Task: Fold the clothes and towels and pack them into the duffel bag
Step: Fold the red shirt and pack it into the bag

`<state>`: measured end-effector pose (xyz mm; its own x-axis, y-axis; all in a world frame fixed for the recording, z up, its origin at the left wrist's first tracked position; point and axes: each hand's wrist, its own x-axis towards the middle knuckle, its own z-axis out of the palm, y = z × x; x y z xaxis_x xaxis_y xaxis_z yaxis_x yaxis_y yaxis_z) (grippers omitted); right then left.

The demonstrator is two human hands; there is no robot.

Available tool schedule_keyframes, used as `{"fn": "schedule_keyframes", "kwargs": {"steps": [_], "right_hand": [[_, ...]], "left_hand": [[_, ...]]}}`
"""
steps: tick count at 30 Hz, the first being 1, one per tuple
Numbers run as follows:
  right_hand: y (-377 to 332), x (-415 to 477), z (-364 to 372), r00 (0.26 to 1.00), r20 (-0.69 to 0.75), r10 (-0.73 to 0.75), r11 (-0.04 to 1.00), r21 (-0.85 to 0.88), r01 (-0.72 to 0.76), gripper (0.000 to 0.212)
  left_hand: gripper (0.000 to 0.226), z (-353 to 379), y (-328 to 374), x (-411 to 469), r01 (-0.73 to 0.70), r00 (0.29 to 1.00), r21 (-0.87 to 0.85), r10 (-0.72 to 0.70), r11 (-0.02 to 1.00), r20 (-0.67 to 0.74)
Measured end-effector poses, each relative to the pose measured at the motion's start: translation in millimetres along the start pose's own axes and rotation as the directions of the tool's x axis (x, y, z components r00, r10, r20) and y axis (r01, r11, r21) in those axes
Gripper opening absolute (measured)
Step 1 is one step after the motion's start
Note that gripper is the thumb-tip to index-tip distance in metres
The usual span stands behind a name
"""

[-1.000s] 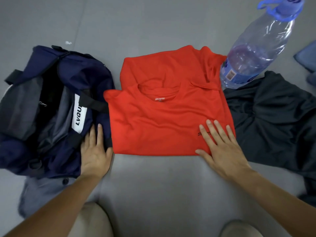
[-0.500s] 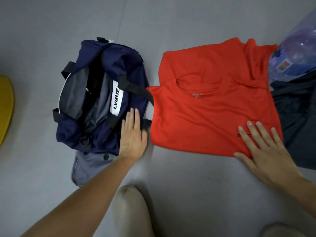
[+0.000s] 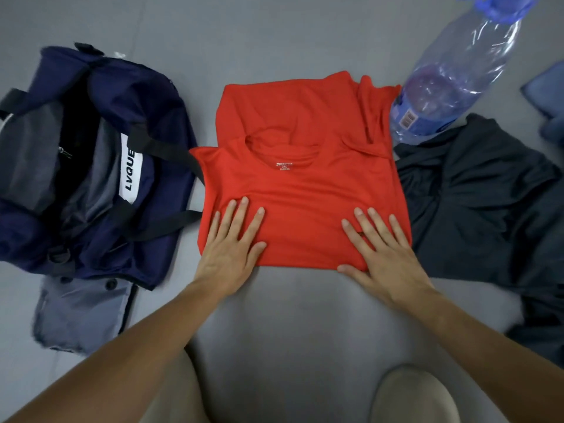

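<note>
Shifts left hand (image 3: pixel 232 248) off the near edge of the duffel bag (image 3: pixel 158 99) and onto the red T-shirt (image 3: pixel 305 184), for a two-handed press along the shirt's near hem. Keeps right hand (image 3: pixel 381 254) in place at the near right corner. Spreads fingers of both hands straight and fairly wide, flat on the cloth, gripping nothing. Leaves the shirt partly folded on the grey floor, neckline and label facing up, just beside the open bag on the left and the water bottle (image 3: pixel 451 74) at the far right. Probably sets up a smoothing pass or another fold before packing. Leaves dark garment (image 3: pixel 488 203) on the right unfolded, and grey garment (image 3: pixel 79 312) half under the bag's near end.
</note>
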<state>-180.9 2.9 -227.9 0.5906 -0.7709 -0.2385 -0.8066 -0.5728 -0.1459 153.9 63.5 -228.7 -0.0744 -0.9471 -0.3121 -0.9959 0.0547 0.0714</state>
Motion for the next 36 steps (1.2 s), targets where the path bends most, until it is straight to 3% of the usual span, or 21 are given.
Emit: {"fn": "schedule_keyframes", "kwargs": {"steps": [4,8,15,18,22,27,32,36], "right_hand": [[2.4,-23.9,8.9,0.997,-0.049,-0.061,0.998,0.031,0.063,0.082],[15.0,-45.2,16.5,0.984,-0.148,-0.099,0.992,0.068,0.110,0.062],[20.8,-44.8,13.6,0.943,-0.319,-0.093,0.979,0.144,0.146,0.048],[15.2,-45.5,11.5,0.940,-0.336,-0.066,0.982,0.148,0.122,0.045],[8.4,-52.8,8.9,0.940,-0.337,-0.053,0.980,0.163,0.114,0.040],[-0.7,-80.9,-1.2,0.952,-0.292,-0.087,0.970,0.192,0.148,0.036],[-1.8,-62.4,-41.9,0.992,-0.118,0.040,0.933,0.359,0.006,0.031],[9.6,-1.0,-74.1,0.983,-0.133,0.122,0.944,0.323,-0.073,0.026]], "left_hand": [[0.070,6.5,-4.7,-30.2,-0.007,1.000,-0.008,0.007,1.000,0.026],[0.077,9.1,-22.8,-57.7,-0.033,0.998,-0.025,0.034,0.999,0.045],[0.060,-1.8,-38.1,-49.7,-0.062,0.996,-0.065,0.058,0.996,-0.063],[0.048,0.2,-41.9,-44.8,-0.089,0.975,-0.038,0.079,0.995,-0.206],[0.047,1.9,-47.6,-49.1,-0.139,0.948,0.002,0.133,0.990,-0.288],[0.035,-7.0,-29.0,-96.4,-0.284,0.934,-0.013,0.273,0.959,-0.230],[0.036,-37.4,-26.9,-102.1,-0.117,0.962,-0.133,0.079,0.984,-0.260],[0.025,-65.3,-45.6,-44.5,0.003,0.963,-0.161,-0.047,0.987,-0.267]]}}
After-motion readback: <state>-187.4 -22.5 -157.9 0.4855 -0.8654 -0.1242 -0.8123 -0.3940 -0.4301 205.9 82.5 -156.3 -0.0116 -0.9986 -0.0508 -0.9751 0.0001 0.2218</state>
